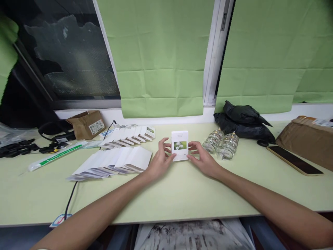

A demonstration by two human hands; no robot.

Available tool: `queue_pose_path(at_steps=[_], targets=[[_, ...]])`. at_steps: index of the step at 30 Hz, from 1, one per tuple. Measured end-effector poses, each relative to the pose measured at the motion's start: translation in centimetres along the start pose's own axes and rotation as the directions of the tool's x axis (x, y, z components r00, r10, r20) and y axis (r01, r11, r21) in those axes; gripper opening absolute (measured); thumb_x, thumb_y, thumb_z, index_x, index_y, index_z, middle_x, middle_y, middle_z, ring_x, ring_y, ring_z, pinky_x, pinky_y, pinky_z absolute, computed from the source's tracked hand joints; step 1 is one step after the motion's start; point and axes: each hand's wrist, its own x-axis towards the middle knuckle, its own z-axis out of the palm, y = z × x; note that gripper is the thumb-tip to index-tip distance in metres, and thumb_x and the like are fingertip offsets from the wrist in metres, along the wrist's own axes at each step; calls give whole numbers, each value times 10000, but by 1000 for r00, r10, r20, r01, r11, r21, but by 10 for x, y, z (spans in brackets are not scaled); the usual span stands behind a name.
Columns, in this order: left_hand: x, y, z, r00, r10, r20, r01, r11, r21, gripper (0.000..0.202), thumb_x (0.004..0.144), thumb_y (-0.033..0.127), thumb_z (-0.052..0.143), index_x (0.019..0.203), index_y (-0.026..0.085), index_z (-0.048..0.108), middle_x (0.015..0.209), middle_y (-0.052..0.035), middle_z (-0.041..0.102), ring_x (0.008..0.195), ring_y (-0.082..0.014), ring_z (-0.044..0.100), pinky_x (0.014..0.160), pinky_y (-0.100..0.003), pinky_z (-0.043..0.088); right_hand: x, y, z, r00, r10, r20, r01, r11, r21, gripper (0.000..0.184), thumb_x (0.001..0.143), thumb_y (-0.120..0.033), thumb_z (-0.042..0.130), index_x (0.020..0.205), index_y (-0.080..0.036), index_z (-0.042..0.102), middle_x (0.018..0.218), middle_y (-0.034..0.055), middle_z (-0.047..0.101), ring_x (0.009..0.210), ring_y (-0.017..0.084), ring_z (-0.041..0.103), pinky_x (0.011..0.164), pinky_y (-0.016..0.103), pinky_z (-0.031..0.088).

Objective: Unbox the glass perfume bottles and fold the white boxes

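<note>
Through the head camera, holding a small white rectangular cardboard box (pixel 179 146) upright between the left hand (pixel 160 160) and the right hand (pixel 204 160), above or on the pale green bench (pixel 177 194); cannot tell which. Clamping it from both sides, with thumbs at the lower edges. Bearing on its front a green photo (pixel 182 145) of white flowers, with small print above and below, too fine to read. Lying just beside the left hand, in an overlapping row: plain white folded-looking boxes (pixel 139 158).
</note>
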Motion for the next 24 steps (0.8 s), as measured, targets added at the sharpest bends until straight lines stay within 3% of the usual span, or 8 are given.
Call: queue_pose_path(at_steps=[8, 19, 24], targets=[[-2, 7, -2, 999, 50, 21, -50, 998, 22, 661, 1012, 375, 591, 1563, 348, 227, 1373, -117, 589, 1072, -222, 661, 941, -416, 548, 0, -2, 0, 999, -8, -49, 10, 999, 31, 385, 977, -350, 619, 1321, -293, 458, 1334, 88, 580, 1174, 252, 632, 992, 486, 564], [-2, 4, -1, 999, 51, 0, -51, 998, 39, 746, 982, 405, 642, 1576, 355, 194, 1446, -127, 505, 1130, -236, 639, 964, -446, 561, -1, -2, -2, 1000, 23, -12, -23, 999, 24, 628, 969, -375, 634, 1511, -330, 319, 1480, 122, 500, 1229, 273, 619, 1029, 528, 552], [0, 10, -4, 976, 192, -100, -173, 970, 169, 734, 1005, 406, 599, 1589, 316, 164, 1516, -147, 441, 1289, -272, 546, 1018, -462, 522, -2, -1, -2, 999, 42, 11, -42, 999, 4, 653, 964, -374, 633, 1520, -337, 293, 1500, 121, 472, 1238, 276, 604, 1030, 532, 547]])
